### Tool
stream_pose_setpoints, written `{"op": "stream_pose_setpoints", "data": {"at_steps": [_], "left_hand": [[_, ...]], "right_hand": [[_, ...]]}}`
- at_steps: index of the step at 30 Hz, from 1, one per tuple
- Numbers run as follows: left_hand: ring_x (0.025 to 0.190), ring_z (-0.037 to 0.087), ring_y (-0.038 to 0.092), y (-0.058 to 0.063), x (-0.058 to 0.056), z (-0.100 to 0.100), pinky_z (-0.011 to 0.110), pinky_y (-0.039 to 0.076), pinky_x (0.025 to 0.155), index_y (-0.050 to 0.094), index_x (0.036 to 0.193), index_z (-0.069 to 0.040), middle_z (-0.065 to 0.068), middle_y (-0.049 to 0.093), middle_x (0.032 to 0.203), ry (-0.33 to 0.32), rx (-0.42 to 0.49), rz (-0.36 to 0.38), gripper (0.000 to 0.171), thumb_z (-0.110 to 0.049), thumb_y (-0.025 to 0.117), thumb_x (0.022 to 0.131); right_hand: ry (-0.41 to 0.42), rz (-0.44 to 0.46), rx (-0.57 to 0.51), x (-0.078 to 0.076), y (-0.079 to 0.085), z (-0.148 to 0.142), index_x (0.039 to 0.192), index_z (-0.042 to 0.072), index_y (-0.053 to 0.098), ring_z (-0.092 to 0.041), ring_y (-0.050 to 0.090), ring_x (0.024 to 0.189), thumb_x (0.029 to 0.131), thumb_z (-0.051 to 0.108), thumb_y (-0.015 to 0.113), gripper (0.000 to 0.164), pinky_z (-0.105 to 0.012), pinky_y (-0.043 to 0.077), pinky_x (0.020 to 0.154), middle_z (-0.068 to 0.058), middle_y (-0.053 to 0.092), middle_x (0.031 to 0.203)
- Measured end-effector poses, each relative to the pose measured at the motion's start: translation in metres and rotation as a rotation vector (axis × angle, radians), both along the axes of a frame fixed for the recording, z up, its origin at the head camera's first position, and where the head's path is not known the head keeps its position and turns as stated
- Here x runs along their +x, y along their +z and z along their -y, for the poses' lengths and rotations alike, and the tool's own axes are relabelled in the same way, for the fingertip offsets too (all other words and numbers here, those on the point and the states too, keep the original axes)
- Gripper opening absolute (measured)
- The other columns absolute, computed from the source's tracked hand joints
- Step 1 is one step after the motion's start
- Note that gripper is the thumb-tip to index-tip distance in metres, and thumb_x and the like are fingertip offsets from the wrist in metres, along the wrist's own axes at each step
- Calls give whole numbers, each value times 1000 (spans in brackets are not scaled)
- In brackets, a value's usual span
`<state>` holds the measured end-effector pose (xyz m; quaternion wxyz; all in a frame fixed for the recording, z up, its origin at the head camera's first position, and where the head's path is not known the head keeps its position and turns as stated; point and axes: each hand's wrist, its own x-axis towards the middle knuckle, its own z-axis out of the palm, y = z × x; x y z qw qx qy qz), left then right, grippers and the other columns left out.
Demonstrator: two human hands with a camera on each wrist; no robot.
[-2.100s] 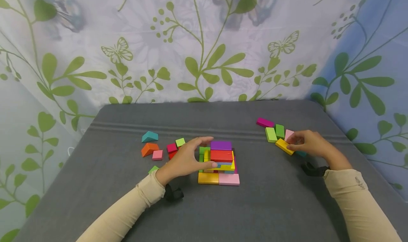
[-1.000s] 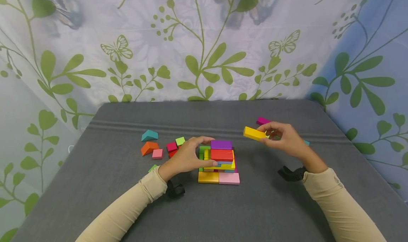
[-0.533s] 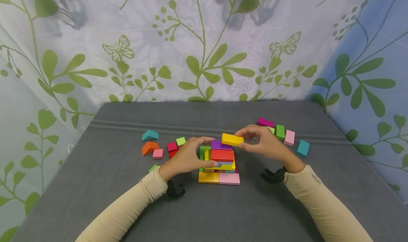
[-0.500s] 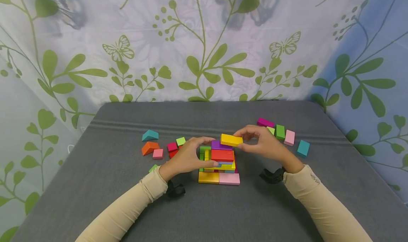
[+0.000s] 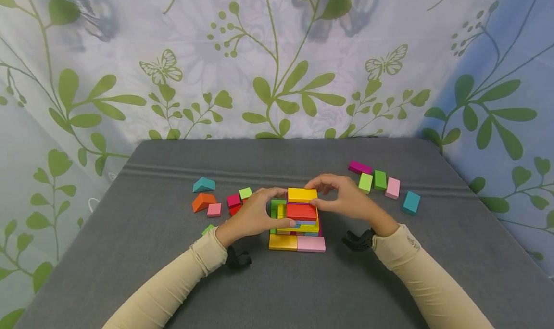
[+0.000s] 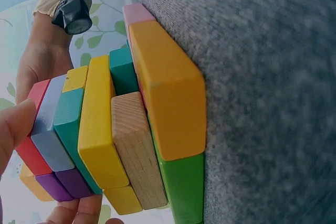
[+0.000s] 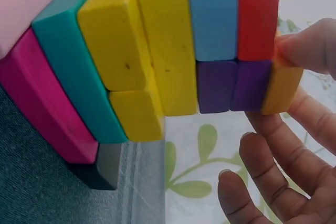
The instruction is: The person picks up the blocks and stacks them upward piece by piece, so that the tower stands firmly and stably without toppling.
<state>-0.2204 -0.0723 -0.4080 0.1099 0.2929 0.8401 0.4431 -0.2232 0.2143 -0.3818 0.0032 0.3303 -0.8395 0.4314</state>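
Note:
A stepped stack of colourful wooden blocks [image 5: 301,211] stands mid-table. My left hand [image 5: 253,218] holds its upper layers from the left, thumb at the front and fingers behind. In the left wrist view, that thumb [image 6: 14,127] lies against the red block [image 6: 32,153], while fingertips touch the purple blocks [image 6: 73,182]. My right hand [image 5: 348,200] pinches a yellow block [image 5: 302,195] lying on top of the stack, above the purple layer. In the right wrist view, thumb and index finger are at the end of this yellow block [image 7: 283,90]; the other fingers curve loosely below.
To the right lie loose blocks: magenta [image 5: 360,167], light green [image 5: 365,183], green [image 5: 380,180], pink [image 5: 393,188] and teal [image 5: 411,203]. Left of the stack are teal [image 5: 204,184] and orange [image 5: 203,202] wedge-shaped blocks, a pink block [image 5: 214,210] and several others, partly behind my left hand.
My right hand picked up the yellow block from the right-hand group, carried it left and lowered it onto the purple block atop the stack. My left hand stayed at the stack.

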Motion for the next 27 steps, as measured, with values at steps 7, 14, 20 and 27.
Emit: {"op": "stream_pose_setpoints", "data": {"at_steps": [7, 14, 20, 27], "left_hand": [[135, 33, 54, 0, 0, -1, 58, 46, 115, 59, 150, -1, 13, 63, 149, -5, 5, -2, 74, -33, 89, 90], [136, 33, 54, 0, -1, -1, 59, 45, 116, 58, 150, 0, 13, 62, 150, -1, -2, 3, 75, -33, 89, 90], [136, 33, 54, 1, 0, -1, 59, 44, 116, 59, 150, 0, 13, 62, 150, -7, 7, 5, 74, -32, 89, 91], [135, 33, 55, 0, 0, -2, 59, 45, 116, 58, 151, 0, 14, 61, 150, 3, 1, 12, 75, -32, 89, 90]], "right_hand": [[-14, 6, 7, 1, -1, 4, 120, 3, 74, -30, 65, 98, 94, 3, 80, 26, -55, 57, 91, -7, 75, 116], [-17, 6, 9, 3, 0, 4, 119, 4, 73, -37, 64, 99, 95, 4, 80, 25, -55, 57, 91, -6, 75, 116], [-5, 15, 1, 2, 0, 4, 120, 4, 73, -35, 65, 99, 95, 4, 80, 25, -55, 57, 91, -6, 75, 116], [26, 64, -41, -7, 3, -11, 129, 1, 69, -28, 65, 104, 99, 5, 77, 32, -42, 57, 93, -14, 73, 123]]}}
